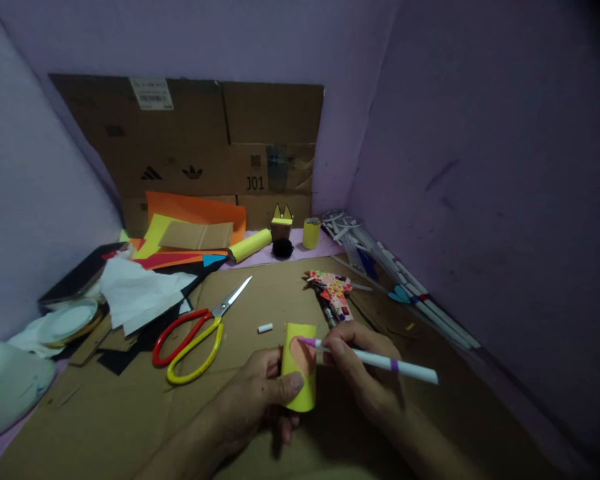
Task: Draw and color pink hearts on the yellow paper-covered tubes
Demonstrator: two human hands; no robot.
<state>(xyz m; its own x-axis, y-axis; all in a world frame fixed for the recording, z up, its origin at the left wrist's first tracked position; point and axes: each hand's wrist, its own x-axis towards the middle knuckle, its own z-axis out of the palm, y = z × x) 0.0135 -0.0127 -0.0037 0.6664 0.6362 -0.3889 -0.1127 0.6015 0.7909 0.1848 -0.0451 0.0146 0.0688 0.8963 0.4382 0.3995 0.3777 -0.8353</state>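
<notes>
The person is sitting over a cardboard sheet (130, 413) spread in the corner of a purple-walled room. The left hand (257, 393) is holding a yellow paper roll (306, 395) upright just above the sheet, its grip closing around the roll from the left with the thumb pressing across the front. A peach oval patch (303, 358) is showing on the upper front of the roll. The right hand (363, 370) is pinching a white marker (380, 361) in a writing grip, and the marker's purple tip is touching the top edge of that oval.

Scissors (200, 333) with one red and one yellow handle are lying shut to the left of the roll, blades pointing away from the person. A small white cap (265, 327) is resting between the scissors and the roll. Just beyond the right hand, a patterned paper figure (333, 288) is lying flat. A row of white markers (430, 303) is running along the right wall. At the back, a flattened cardboard box (205, 147) is leaning against the wall, with sheets of coloured paper (180, 240) piling up in front of it. Another yellow roll is lying beside them (250, 245).
</notes>
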